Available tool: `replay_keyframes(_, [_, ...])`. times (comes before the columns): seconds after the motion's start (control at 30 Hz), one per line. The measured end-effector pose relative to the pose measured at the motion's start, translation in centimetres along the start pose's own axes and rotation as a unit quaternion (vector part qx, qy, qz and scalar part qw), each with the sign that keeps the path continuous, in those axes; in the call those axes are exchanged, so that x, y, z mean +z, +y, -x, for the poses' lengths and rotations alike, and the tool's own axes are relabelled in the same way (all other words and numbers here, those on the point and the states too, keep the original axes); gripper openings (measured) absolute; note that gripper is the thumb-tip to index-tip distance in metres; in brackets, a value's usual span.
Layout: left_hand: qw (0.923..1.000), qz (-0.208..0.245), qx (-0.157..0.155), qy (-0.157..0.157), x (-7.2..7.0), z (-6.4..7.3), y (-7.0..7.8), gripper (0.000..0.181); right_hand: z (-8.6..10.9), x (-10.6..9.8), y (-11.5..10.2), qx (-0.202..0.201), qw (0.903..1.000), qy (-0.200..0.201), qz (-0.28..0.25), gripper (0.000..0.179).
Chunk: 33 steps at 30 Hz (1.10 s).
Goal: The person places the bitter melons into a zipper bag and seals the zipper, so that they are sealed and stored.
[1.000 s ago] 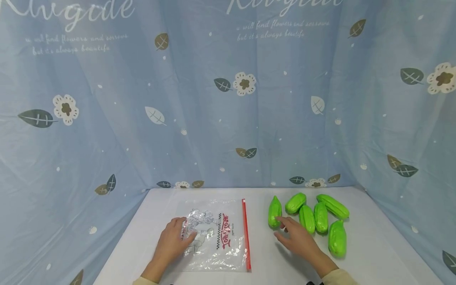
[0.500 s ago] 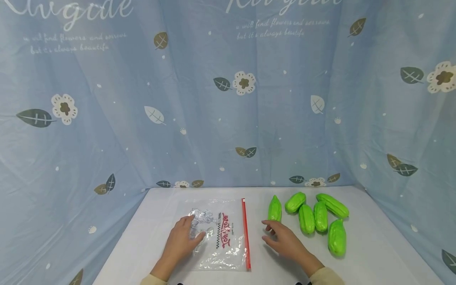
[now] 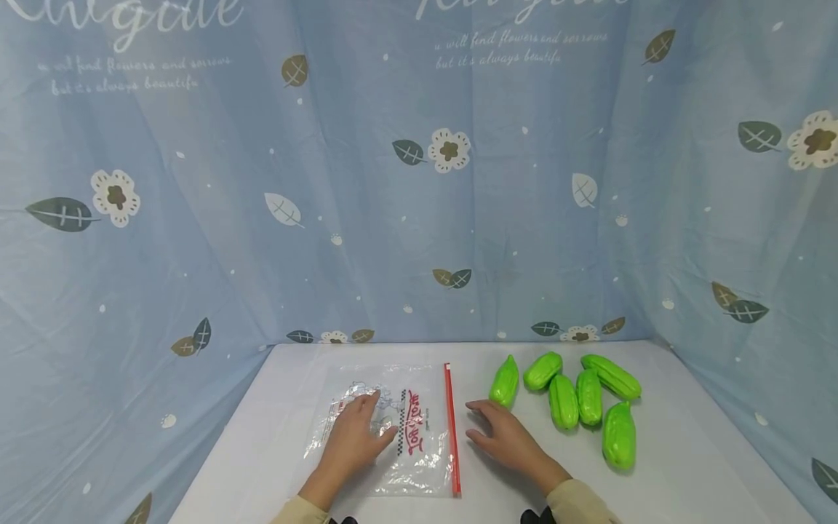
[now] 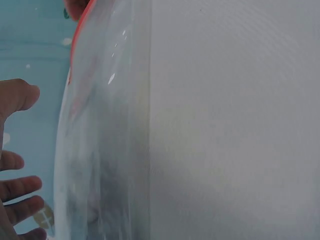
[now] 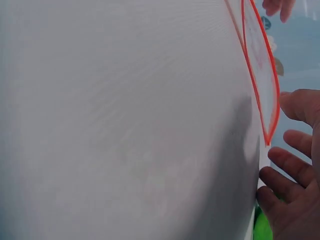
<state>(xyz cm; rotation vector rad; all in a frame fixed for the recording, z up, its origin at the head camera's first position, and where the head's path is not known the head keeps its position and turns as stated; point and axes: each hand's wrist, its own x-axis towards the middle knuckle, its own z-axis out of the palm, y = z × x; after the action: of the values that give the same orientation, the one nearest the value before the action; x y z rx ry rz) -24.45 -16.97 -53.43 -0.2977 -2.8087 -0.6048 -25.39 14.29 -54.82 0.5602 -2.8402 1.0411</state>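
A clear zip bag [image 3: 422, 474] with a red zip edge [image 3: 452, 429] and red lettering lies flat on the white table. My left hand [image 3: 356, 434] hovers over its left half, thumb spread from the straight fingers, holding nothing. Just right of the red edge is my right hand [image 3: 509, 439], fingers loosely bent and grasping nothing. In the right wrist view the bag's red-edged mouth [image 5: 274, 90] shows two red lines standing apart, close to the thumb. Beyond my right hand lies a bright green, ridged, cucumber-like piece [image 3: 505, 382], its lower end partly hidden by that hand.
Several more green ridged pieces, one of them a stubby one [image 3: 619, 437], lie in a loose group on the right of the white table [image 3: 661, 480]. A blue curtain [image 3: 366, 240] printed with leaves and flowers rises behind the table and along both sides.
My right hand has moved left, away from the green piece toward the red edge; that piece now tilts slightly. My left hand has slid right over the bag.
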Motion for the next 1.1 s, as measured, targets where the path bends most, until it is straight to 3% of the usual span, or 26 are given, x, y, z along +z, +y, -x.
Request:
replay_keyframes(0.27, [0.9997,0.017,0.014,-0.01,1.1,-0.6,1.7,0.078,-1.2,0.9,0.3,0.014,0.9995,-0.025,-0.016,0.051])
replay_keyframes(0.57, [0.9989,0.017,0.031,-0.03,2.5,-1.3,2.7,0.078,-1.6,1.4,0.4,-0.025,0.9991,-0.03,-0.017,0.048])
replay_keyframes(0.87, [0.998,0.022,0.054,-0.024,4.1,-1.6,3.5,0.078,-1.9,1.8,0.1,0.002,0.9982,-0.052,0.029,0.049])
replay_keyframes(1.1, [0.9974,0.031,0.059,-0.027,4.4,-2.1,4.9,0.071,-1.8,1.6,-0.1,0.005,0.9983,-0.054,0.021,0.05])
